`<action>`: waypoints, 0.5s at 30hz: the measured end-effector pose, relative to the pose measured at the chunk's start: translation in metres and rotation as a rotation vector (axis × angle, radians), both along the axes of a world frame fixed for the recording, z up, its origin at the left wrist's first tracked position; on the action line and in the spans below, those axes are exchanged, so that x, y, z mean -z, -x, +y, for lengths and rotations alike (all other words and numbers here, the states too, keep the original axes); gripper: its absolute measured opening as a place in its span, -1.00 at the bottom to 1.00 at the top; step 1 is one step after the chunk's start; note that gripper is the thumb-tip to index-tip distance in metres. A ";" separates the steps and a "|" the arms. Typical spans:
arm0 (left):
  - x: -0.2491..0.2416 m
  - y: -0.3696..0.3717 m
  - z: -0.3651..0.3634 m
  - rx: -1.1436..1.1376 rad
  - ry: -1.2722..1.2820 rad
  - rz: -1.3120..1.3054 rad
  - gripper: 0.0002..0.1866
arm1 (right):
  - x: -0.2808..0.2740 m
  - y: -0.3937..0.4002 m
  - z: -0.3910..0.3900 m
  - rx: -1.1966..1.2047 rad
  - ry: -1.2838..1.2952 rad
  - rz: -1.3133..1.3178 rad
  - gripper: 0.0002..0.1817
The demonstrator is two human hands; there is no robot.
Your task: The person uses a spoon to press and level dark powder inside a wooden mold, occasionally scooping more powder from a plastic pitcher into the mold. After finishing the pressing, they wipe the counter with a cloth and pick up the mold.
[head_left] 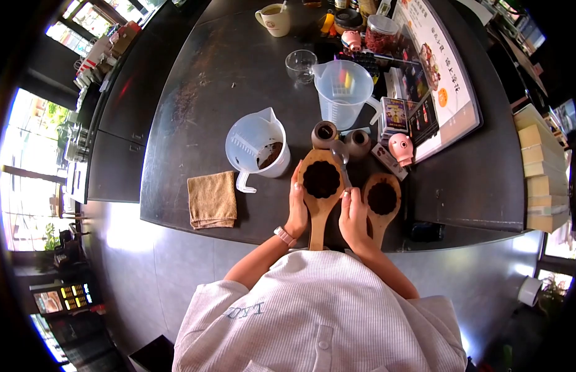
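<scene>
A paddle-shaped wooden mould (307,168) lies at the dark table's front edge, its scalloped hollow filled with dark brown, soil-like material. My left hand (296,208) is closed on its left side, with fingers along the rim. In my right hand (355,214), at the right side, is a spoon (341,155); its bowl points away from me, over the mould's upper right edge. A second wooden mould (395,186), also filled dark, lies just right of that hand. Two small brown pots (325,134) stand behind the first mould, one holding dark material.
To the left stand a measuring jug (247,139) with brown crumbs inside and a folded brown cloth (211,198). Farther back are another jug (343,93), a glass cup (300,65) and a mug (275,22). A pink pig figurine (400,149) and a menu board (455,118) stand right.
</scene>
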State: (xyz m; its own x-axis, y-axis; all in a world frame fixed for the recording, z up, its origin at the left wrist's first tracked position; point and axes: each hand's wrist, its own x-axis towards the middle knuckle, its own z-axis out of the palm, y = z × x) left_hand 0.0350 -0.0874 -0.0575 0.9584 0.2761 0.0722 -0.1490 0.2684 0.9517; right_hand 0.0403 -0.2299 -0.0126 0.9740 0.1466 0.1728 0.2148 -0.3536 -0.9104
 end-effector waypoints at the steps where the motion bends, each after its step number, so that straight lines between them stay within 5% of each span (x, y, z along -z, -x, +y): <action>1: -0.005 0.001 -0.002 -0.005 0.023 0.012 -0.34 | 0.007 0.001 0.000 -0.016 0.003 -0.003 -0.84; 10: -0.016 0.002 -0.011 -0.028 0.225 0.076 -0.46 | 0.004 0.007 0.002 -0.066 0.005 -0.008 -0.61; 15: -0.014 0.009 -0.005 -0.012 0.099 0.037 -0.42 | -0.016 0.017 -0.029 0.012 0.079 -0.108 -0.85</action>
